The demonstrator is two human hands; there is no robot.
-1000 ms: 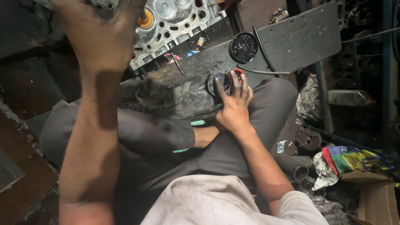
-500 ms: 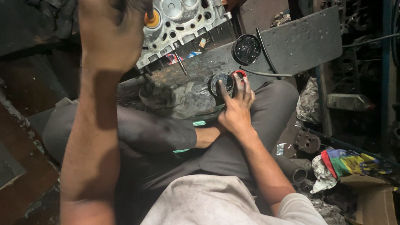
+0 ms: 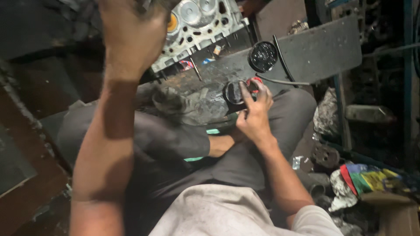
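Your right hand (image 3: 254,114) fingers curl around the small round black tin (image 3: 234,92); red cap edge behind. Left hand (image 3: 131,32) raised, grip unclear. Open round lid (image 3: 263,56) sits nearby.

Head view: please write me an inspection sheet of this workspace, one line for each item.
Surface: a dark, greasy board lies before the seated person's crossed legs.
Job's things: a small round tin with a red part stands on the board; a grey cylinder head lies beyond it.
Clutter: an open round lid with black paste, a dirty rag, a coloured cloth, metal parts on the floor.
Grips: the right hand has its fingers at the tin; the left hand is raised over the cylinder head, and what it holds is hidden.
Cables: a thin black hose lies across the board.
Surroundings: dark workshop floor, a grey panel, a plastic bottle.
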